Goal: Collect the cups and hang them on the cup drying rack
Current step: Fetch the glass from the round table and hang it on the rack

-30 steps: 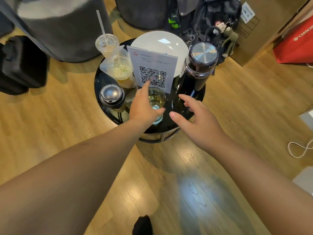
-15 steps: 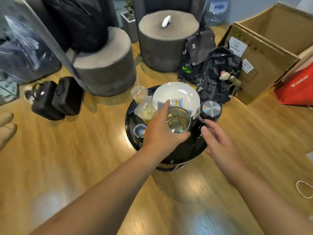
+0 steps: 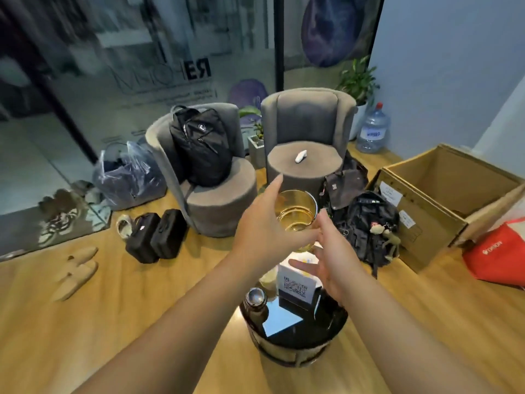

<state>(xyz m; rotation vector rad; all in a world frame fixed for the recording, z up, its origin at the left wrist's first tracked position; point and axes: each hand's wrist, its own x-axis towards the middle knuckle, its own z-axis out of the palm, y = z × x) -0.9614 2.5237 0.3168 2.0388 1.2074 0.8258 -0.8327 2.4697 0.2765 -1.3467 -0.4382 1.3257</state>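
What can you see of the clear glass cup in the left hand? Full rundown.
The clear glass cup is a round, open-topped tumbler of transparent glass, held roughly upright and lifted above the round black side table. Pale yellow liquid fills its lower part. No handle shows. The left hand grips its left side, index finger raised past the rim. The right hand, fingers straight, reaches up at its lower right; whether it touches the glass cannot be told. The cup's base is hidden behind the hands.

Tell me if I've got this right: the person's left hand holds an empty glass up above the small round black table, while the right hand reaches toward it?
Not quite. The head view shows the glass in the left hand is not empty: yellowish liquid sits in it. The rest holds: it is raised above the round black table, with the right hand reaching in, fingers open.
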